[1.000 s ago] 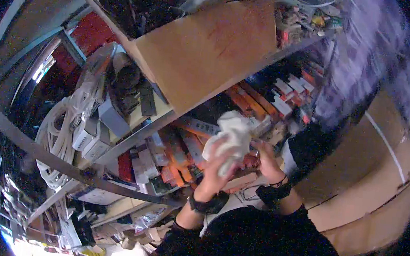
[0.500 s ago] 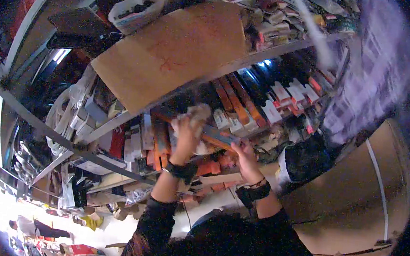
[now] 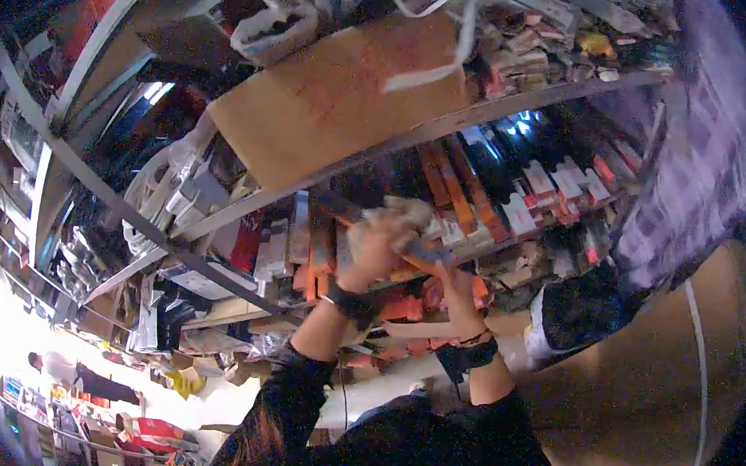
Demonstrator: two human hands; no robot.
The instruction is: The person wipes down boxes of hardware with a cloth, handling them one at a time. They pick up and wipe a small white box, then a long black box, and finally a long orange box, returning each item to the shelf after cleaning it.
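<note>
My left hand (image 3: 371,255) is closed on a crumpled, pale grey cloth (image 3: 404,216), blurred by motion. The cloth lies against a long, narrow orange and blue-grey box (image 3: 427,253), which slants in front of the shelf. At the box's lower right end, my right hand (image 3: 455,286) grips it, though the fingers are partly hidden. Behind both hands, more long orange boxes (image 3: 452,187) rest on the shelf, beside white and red cartons (image 3: 541,190).
A metal shelf beam (image 3: 380,152) crosses above my hands, with a large cardboard sheet (image 3: 340,97) over it. A purple checked cloth (image 3: 698,164) hangs at the right. Below it stand a dark bag (image 3: 574,313) and a big carton (image 3: 634,398). A person (image 3: 85,376) is far left.
The cloth and my left hand have shifted along the box toward my right hand, which still holds its end. The camera view has swung, so the shelves appear farther right.
</note>
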